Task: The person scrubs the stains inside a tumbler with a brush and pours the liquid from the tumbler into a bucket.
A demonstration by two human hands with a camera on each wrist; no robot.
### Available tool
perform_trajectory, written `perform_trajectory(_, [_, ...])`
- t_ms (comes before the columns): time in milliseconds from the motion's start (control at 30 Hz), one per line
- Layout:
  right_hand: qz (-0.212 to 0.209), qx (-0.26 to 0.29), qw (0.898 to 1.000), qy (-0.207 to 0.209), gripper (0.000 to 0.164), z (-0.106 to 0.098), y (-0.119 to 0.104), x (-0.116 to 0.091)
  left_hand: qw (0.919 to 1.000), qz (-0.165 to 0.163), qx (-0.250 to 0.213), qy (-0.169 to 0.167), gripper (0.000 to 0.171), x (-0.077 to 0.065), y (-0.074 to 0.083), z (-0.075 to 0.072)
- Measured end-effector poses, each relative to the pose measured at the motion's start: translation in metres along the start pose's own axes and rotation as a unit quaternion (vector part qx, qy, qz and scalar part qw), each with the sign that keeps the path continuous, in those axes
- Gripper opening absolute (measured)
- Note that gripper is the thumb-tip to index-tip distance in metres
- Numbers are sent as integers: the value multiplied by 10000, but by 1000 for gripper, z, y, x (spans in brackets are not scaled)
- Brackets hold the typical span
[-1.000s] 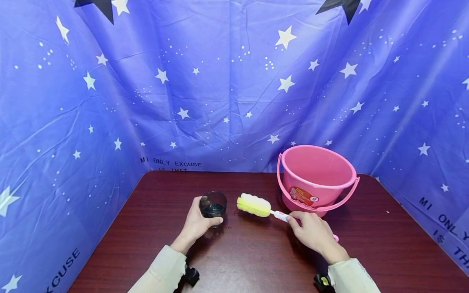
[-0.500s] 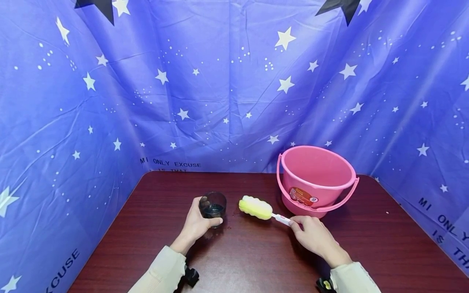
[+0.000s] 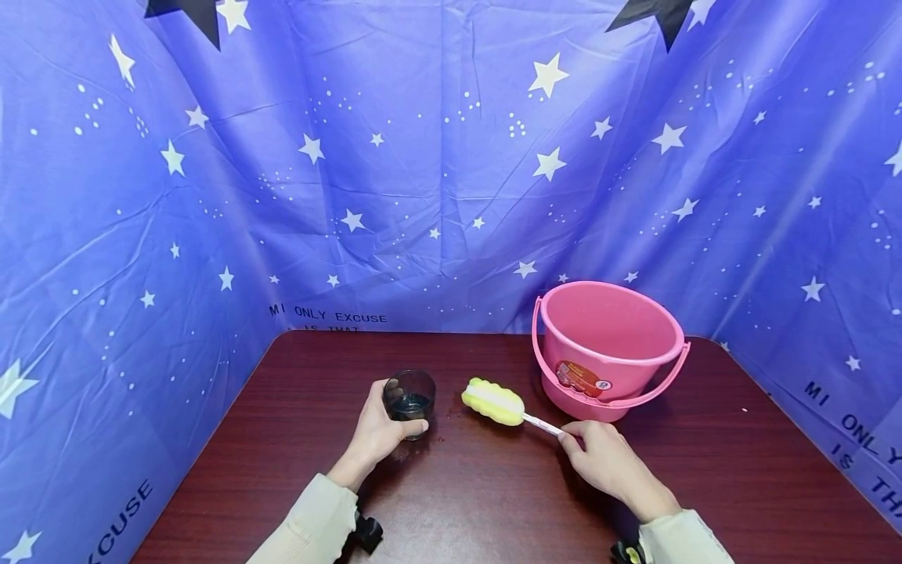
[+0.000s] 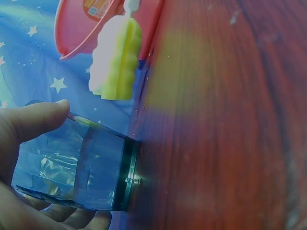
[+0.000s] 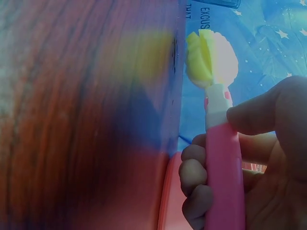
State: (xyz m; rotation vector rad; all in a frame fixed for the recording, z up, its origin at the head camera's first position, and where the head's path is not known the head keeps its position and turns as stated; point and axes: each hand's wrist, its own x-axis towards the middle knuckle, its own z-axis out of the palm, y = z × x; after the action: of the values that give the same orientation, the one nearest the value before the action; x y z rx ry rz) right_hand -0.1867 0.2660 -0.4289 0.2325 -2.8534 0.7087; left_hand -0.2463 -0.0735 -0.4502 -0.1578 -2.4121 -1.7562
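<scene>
A dark, see-through drinking glass [image 3: 411, 394] stands upright on the table, left of the middle. My left hand [image 3: 377, 431] grips it around the side, the thumb nearest me; the left wrist view shows the glass [image 4: 81, 165] between thumb and fingers. With my right hand [image 3: 609, 462] I hold a sponge bottle brush [image 3: 493, 402] by its handle. Its yellow and white head points left toward the glass, apart from it and above the table. The right wrist view shows my fingers wrapped around the pink handle [image 5: 224, 177].
Behind my right hand stands a pink bucket [image 3: 613, 321], its handle hanging down in front. A few drops lie on the dark red wooden table [image 3: 465, 501] near the glass. Blue star-printed cloth [image 3: 437, 157] encloses the back and sides.
The brush has shifted slightly right and toward me with my right hand and has turned about its handle, bringing a white strip between yellow ones into view. The left hand and glass stay put.
</scene>
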Motion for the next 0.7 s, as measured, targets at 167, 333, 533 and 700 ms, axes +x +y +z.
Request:
perform_trajectory(167, [-7, -83, 10000, 30, 10, 0, 2, -2, 10000, -13, 1, -11, 82, 0, 0, 0])
perform_trajectory(333, [-41, -161, 9999, 37, 12, 1, 3, -3, 10000, 4, -4, -26, 82, 0, 0, -1])
perform_trajectory(533, [-90, -220, 9997, -8, 12, 0, 2, -3, 10000, 29, -29, -24, 82, 0, 0, -1])
perform_trajectory(700, [-43, -261, 9996, 92, 14, 0, 2, -3, 10000, 3, -70, -22, 82, 0, 1, -1])
